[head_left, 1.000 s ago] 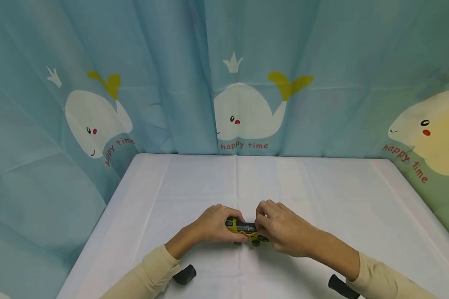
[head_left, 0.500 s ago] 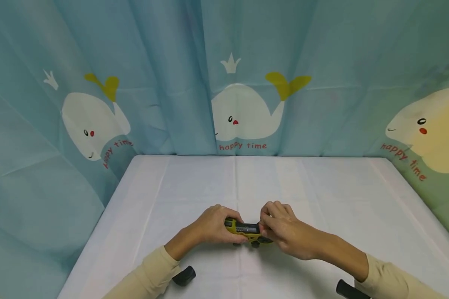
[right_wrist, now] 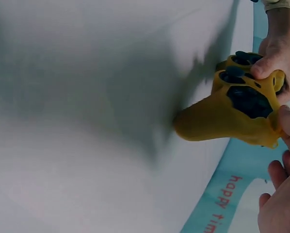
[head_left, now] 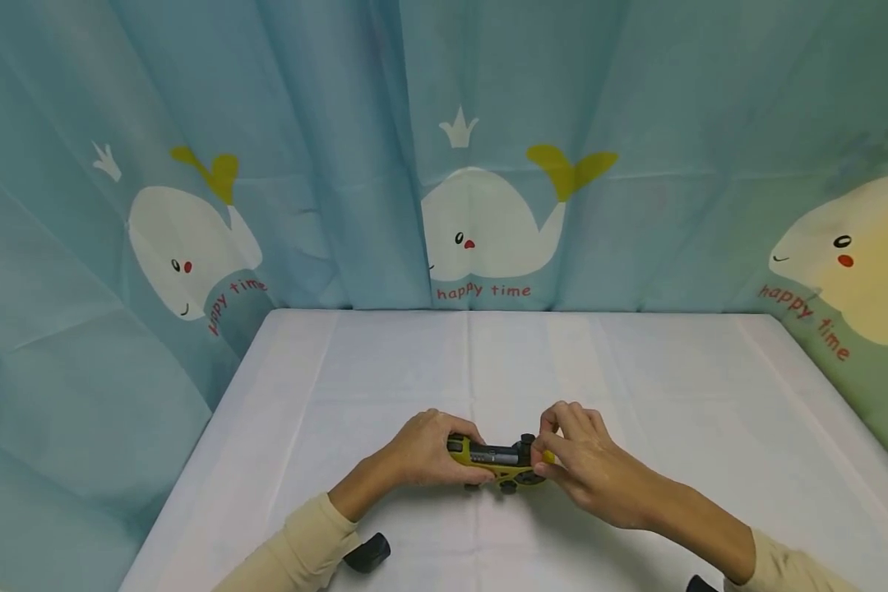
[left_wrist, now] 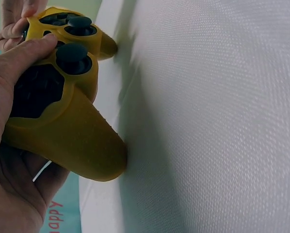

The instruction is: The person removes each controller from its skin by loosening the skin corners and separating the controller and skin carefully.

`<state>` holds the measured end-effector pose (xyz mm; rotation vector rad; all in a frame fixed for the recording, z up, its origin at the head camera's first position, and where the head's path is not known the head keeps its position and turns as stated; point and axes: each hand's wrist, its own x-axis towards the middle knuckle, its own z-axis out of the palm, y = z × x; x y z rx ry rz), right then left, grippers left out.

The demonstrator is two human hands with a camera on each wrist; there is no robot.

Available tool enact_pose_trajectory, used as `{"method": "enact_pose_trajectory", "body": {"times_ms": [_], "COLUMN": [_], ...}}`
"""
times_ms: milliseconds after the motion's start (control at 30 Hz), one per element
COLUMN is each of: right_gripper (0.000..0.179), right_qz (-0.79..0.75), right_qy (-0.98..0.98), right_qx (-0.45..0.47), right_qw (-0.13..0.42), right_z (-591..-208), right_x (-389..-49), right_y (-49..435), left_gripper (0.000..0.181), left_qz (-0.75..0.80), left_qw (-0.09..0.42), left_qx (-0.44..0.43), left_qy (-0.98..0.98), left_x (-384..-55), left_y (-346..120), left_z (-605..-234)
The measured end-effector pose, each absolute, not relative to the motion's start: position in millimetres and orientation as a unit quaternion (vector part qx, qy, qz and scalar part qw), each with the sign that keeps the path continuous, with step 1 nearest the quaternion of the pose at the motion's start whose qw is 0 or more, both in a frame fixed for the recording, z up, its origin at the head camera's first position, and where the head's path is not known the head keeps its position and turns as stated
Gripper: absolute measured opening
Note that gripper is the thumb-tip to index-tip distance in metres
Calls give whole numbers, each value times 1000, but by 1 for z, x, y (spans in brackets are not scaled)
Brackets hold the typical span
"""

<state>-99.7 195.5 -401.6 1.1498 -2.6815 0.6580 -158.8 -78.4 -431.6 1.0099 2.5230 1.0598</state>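
Note:
A black game controller [head_left: 497,455] in a yellow silicone cover [left_wrist: 72,141] is held close over the white table, face toward the person. My left hand [head_left: 431,448] grips its left end, with the thumb on the front near a thumbstick [left_wrist: 72,52] and fingers behind. At the other end, my right hand [head_left: 588,469] pinches the cover's edge by the shoulder buttons. The right wrist view shows the cover [right_wrist: 208,119] still round the right handle, with its rim loose near the right thumb [right_wrist: 289,121]. Black casing shows along the top between the hands.
A white cloth covers the table [head_left: 385,362]. Behind and beside it hangs a blue curtain [head_left: 340,164] with whale prints. Black cylindrical pieces [head_left: 367,552] stick out under both sleeves.
My right hand has shifted right along the controller's top, baring black shoulder buttons at that end. The left hand keeps its grip almost in place.

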Motion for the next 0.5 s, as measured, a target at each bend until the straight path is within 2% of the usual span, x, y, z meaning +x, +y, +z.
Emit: {"method": "enact_pose_trajectory", "body": {"times_ms": [100, 267, 500], "right_gripper": [19, 20, 22], "right_qz": [223, 260, 487], "right_qy": [-897, -903, -829], "right_qx": [368, 326, 269], "right_qw": [96, 100, 66], "right_z": [-407, -420, -443], "right_x": [-96, -94, -91], "right_y": [200, 206, 202], "left_gripper": [29, 33, 32], "left_qz": [364, 358, 351], "left_qw": [116, 116, 112], "left_qx": [344, 345, 349], "left_qy": [858, 860, 862], "left_x": [-158, -158, -157], "left_y": [-78, -79, -81], "left_z": [-432, -432, -432]}}
